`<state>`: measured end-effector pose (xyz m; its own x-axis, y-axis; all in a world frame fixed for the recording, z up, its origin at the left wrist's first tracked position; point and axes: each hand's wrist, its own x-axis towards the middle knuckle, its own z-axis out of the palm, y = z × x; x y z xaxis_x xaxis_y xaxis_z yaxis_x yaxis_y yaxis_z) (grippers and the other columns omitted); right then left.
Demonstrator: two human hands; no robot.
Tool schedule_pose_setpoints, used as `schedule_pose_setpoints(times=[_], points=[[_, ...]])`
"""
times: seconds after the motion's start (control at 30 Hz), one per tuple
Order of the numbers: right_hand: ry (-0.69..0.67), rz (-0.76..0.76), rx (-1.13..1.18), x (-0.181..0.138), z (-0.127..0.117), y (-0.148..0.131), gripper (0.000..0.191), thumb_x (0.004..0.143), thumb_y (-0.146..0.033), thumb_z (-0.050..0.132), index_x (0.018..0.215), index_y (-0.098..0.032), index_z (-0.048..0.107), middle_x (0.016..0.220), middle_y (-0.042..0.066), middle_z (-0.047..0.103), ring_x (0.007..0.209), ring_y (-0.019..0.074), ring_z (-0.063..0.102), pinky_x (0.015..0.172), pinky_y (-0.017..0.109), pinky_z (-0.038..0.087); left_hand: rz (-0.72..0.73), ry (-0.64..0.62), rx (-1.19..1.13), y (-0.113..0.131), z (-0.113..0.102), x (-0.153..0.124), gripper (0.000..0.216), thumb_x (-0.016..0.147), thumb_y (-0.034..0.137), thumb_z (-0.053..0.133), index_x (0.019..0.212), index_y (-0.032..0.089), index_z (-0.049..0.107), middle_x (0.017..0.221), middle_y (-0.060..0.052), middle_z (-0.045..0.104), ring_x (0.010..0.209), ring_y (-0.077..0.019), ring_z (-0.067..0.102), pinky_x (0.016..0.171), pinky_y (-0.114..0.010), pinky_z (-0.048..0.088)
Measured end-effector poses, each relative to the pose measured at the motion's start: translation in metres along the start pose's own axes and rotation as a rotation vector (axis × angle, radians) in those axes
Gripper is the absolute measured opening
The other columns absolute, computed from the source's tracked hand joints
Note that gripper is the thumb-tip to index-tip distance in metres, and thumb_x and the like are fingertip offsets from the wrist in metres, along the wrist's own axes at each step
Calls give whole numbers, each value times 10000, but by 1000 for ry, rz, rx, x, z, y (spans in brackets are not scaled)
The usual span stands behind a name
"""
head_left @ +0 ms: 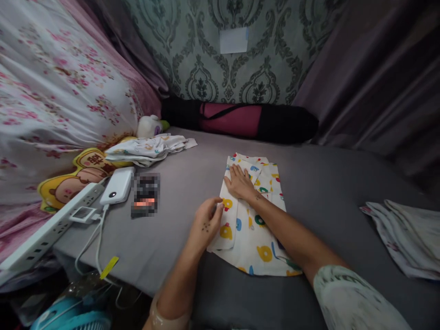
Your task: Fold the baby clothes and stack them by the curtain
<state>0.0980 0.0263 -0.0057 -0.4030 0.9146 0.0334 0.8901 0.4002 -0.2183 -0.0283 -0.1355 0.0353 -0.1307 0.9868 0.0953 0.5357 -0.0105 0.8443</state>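
A white cotton garment [254,238] with a print of yellow, green, blue and red figures lies partly folded on the grey bed sheet. Its left side is turned inward as a long strip. My right hand [239,182] rests flat on the upper part, fingers spread. At the strip's left edge is my left hand [206,222], its fingers curled and the thumb close to the index finger, closed on the cloth edge. The fingertips are partly hidden. My right forearm crosses over the garment's right side.
Folded cloths [405,238] lie at the right. Further left are a crumpled printed cloth [151,149], a yellow plush cushion [92,165], a white power bank [118,185], a blurred dark object [145,195] and a power strip [51,229]. A black-and-maroon long bag [233,120] lies along the wall.
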Motion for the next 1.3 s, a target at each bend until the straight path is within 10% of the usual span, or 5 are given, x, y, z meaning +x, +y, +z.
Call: schedule_pose_setpoints(times=[0.23, 0.9, 1.3], points=[[58, -3, -22, -7, -2, -7, 639, 971, -402, 252, 1491, -32, 292, 1576, 151, 231, 1460, 267, 157, 1178, 453, 69, -152, 186, -110, -3, -4, 5, 335, 845, 439, 503, 998, 188, 665, 677, -3, 623, 519, -128, 545, 490, -244, 432], [22, -55, 51, -104, 8, -72, 652, 965, -410, 285, 1477, -7, 315, 1567, 176, 237, 1462, 288, 160, 1183, 442, 93, -79, 344, -208, -17, -1, 12, 273, 851, 391, 513, 975, 177, 628, 1003, -82, 683, 956, -198, 637, 817, -311, 515], [-4, -179, 124, -151, -5, -91, 637, 976, -400, 296, 1467, 4, 332, 1558, 194, 248, 1462, 294, 160, 1191, 445, 124, -89, 354, -216, -16, -1, 11, 296, 829, 389, 532, 961, 145, 634, 933, -88, 681, 865, -194, 644, 793, -316, 505]])
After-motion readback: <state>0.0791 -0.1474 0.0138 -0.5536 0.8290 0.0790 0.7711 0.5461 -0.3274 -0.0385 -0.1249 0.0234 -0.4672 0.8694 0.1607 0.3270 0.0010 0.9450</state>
